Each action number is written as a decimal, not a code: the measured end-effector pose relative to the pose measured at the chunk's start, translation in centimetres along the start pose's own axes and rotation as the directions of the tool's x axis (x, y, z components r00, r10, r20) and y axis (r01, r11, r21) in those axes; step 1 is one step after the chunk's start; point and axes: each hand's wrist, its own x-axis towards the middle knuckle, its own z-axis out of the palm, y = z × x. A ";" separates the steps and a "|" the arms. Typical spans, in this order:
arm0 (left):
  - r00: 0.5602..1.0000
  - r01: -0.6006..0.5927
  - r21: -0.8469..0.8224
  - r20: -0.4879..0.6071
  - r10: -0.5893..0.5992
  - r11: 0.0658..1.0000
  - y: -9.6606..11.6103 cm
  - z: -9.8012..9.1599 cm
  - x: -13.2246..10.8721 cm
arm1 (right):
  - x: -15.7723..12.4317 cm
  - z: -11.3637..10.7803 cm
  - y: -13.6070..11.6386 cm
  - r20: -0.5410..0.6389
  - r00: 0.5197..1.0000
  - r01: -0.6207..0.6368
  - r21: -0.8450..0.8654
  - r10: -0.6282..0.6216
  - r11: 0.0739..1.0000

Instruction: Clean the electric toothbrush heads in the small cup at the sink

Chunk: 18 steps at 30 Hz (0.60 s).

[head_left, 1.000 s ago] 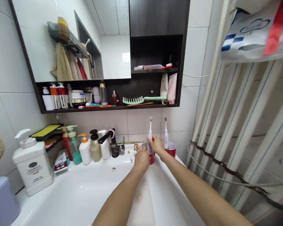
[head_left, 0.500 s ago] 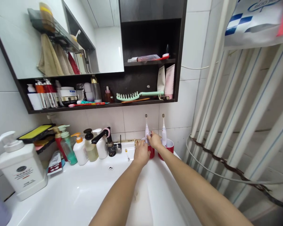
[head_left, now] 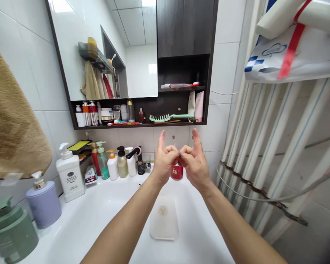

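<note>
My left hand and my right hand are raised in front of me above the white sink. On each, one finger points straight up and the others are curled in. The curled fingers meet in the middle; I see no object in them. Behind them stands a red cup with pale lettering, partly covered. A toothbrush head shows between the raised fingers. The second cup and most of both toothbrushes are hidden behind my hands.
A pale soap dish lies in the sink. Left of the black faucet stand several pump bottles. Above hangs a dark cabinet with a green hairbrush. White radiator pipes run along the right.
Both hands have come away from the cup and the toothbrush, back toward me and up, and now meet with a finger raised on each. The view has shifted back, showing more at the left.
</note>
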 end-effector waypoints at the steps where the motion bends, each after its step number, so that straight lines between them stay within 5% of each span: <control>1: 0.999 -0.011 -0.081 0.031 0.013 0.997 0.7 0.4 -0.6 | -0.4 0.4 -0.7 0.018 1.000 -0.013 0.026 0.013 1.000; 5: 0.999 0.029 -0.127 0.020 -0.027 0.991 1.2 0.5 -1.9 | -1.7 0.9 -1.1 0.042 0.996 -0.087 0.066 0.084 0.994; 10: 0.969 0.201 -0.281 -0.081 -0.232 0.939 0.6 -0.5 -2.2 | -1.8 0.8 0.0 -0.004 0.976 -0.214 0.205 0.219 0.955; 18: 0.862 0.500 -0.214 0.034 -0.505 0.839 -0.7 -1.7 -2.1 | -2.3 1.1 2.5 -0.081 0.944 -0.314 0.064 0.319 0.947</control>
